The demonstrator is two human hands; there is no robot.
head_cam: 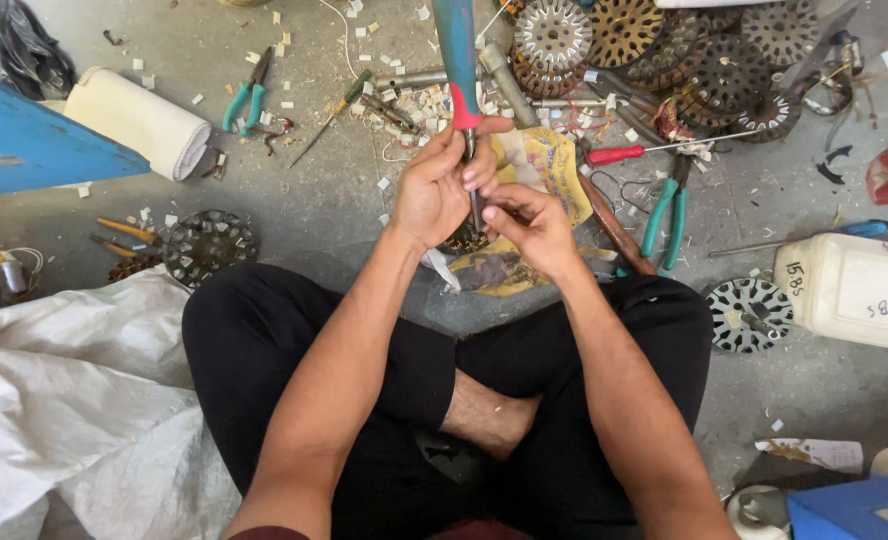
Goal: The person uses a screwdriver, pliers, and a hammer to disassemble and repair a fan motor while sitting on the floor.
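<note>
I sit cross-legged on a concrete floor. My left hand (442, 180) grips the metal shaft of a large screwdriver (458, 60) with a teal and red handle that points away from me. My right hand (530, 225) pinches the shaft lower down, near its tip. The tip presses into a small round dark metal part (461, 241), mostly hidden under my hands. Beneath lies a yellow printed cloth (542, 165).
Stacked slotted metal discs (664, 45) lie at the far right, one more (749, 314) by my right knee and another (209, 245) at left. Teal pliers (666, 215), a red-handled screwdriver (619, 154), a white jerrycan (854, 290), a white roll (139, 120) and white sacking (54, 400) surround me.
</note>
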